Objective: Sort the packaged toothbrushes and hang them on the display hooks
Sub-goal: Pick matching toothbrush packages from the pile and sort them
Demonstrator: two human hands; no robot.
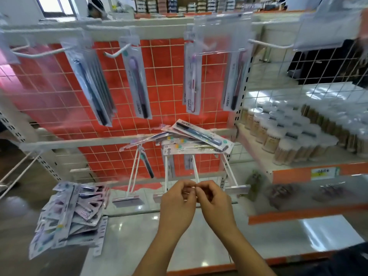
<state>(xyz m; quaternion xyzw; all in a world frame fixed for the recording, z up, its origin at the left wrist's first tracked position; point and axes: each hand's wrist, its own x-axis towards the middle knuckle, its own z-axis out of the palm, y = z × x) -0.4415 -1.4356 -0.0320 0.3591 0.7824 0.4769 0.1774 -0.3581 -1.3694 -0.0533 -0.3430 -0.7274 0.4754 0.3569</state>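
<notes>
The red wire grid [155,76] fills the frame from nine to one o'clock and carries the hooks, so the packs face the shopper and slide off one at a time. On the upper row hang four lots of packaged toothbrushes: a dark stack [90,84] at ten o'clock, a purple one [137,80] at eleven, a pink one [192,76] at twelve and a dark-handled one [235,76] at one. Just above centre a loose heap of packs [191,140] lies across the lower hooks [196,172], probably parked there within reach until sorted. At eight o'clock a bigger bundle [69,218] hangs crowded on one hook beside the white shelf [139,236], seemingly unsorted stock. At three o'clock sit lidded jars [288,136] on a side shelf. Both hands meet low at the centre, right at the tip of a lower hook — left hand [178,200] and right hand [214,200] have fingers curled, fingertips together. Whether they pinch a clear pack edge or the hook end I cannot tell; blur hides it. Pack labels are mostly unreadable, and the packs at the top right corner are cut off.
</notes>
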